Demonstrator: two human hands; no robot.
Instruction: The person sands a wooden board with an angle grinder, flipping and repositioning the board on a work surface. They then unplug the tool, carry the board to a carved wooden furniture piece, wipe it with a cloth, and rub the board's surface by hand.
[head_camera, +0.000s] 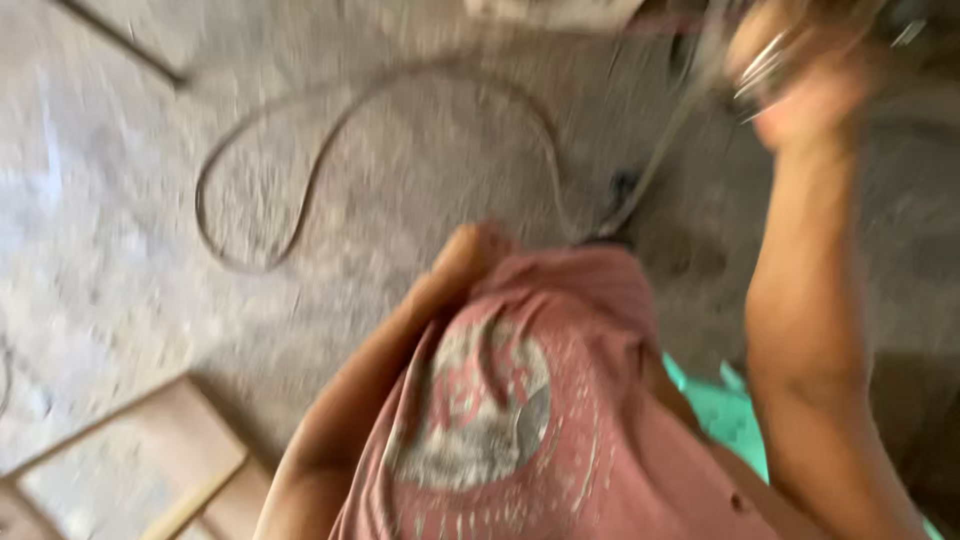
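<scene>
Blurred look down over a dusty floor, a looping cable and the person's own arms.

Head view: the right hand (800, 85) is raised at the upper right, smeared by motion, with thin metal bangles (762, 70) at the wrist; whether it grips anything cannot be told. The left hand (470, 250) is tucked by the hem of a faded pink shirt (540, 400) with a worn round print; its fingers are hidden, so its grip cannot be told either. A thin grey cable (300, 180) curls in a loose loop on the rough, gritty concrete floor (100, 250), passing just beside the left hand. Flat wooden boards (160, 450) lie at the lower left. No container shows.
</scene>
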